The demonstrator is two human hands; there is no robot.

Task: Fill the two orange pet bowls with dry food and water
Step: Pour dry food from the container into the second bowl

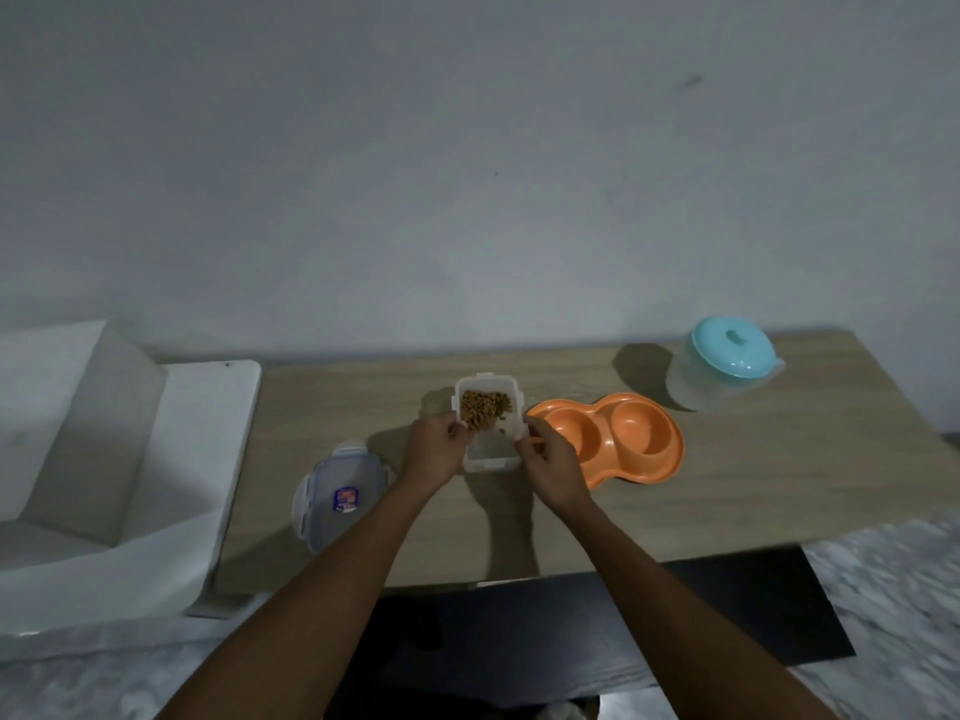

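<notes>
the table point(727, 485) edge lies near: a slip could scatter kibble point(485, 407). the empty orange bowls point(615, 439) sit at three o'clock, touching the food box point(491, 428), gripped by left hand point(434, 449) and right hand point(550, 459). jug point(722, 368) at one o'clock, lid point(340, 493) at eight; nothing blocks.

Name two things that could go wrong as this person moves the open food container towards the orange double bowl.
1. The kibble sits heaped at the far end of the open container; tipping quickly could scatter it over the wooden table.
2. The right hand hovers over the bowl's near edge and might knock it aside.
</notes>
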